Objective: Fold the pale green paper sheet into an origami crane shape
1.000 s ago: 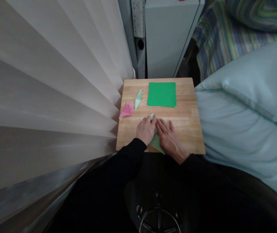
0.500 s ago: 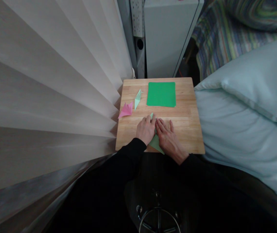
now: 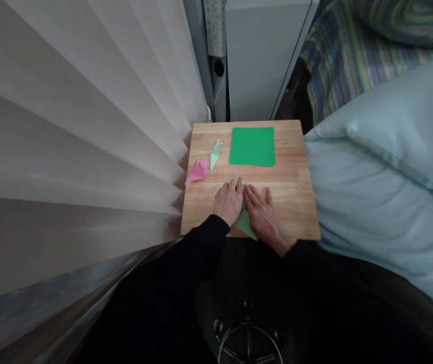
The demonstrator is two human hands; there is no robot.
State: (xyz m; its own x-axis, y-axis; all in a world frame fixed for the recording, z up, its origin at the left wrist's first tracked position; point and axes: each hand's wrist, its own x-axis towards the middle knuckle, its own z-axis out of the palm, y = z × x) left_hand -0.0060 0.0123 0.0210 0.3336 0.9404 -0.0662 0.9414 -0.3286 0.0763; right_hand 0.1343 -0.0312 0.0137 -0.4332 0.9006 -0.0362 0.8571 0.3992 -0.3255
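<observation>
OK, head view, only camera: both bare hands are down at the near half of the wooden tabletop (image 3: pixel 292 202), side by side, fingertips just about meeting. Light green origami paper (image 3: pixel 245 223) is under them, folded, tip poking out past the left fingertips, wide end showing between the wrists and reaching the near edge.

Left hand (image 3: pixel 228 203): on the paper's left side, fingers curled; can't tell if it's pinching or only pressing, underside hidden. Right hand (image 3: pixel 265 212): palm down on the right side, fingers extended, outermost one splayed from the rest, not closed around anything visible. Thumb hidden.

Far side of the top: stack of green paper sheets (image 3: pixel 252 146), roughly squared up, near the back edge. Left of it, slim pale green folded piece (image 3: pixel 215 155), lying apart. Pink origami piece (image 3: pixel 197 172) near the left edge, pointed tip at the edge.

Surroundings: pleated curtain (image 3: pixel 87 126) left, pale cabinet (image 3: pixel 265 60) behind, light teal bedding (image 3: pixel 372 167) right, striped cloth (image 3: pixel 353 65) beyond that.
</observation>
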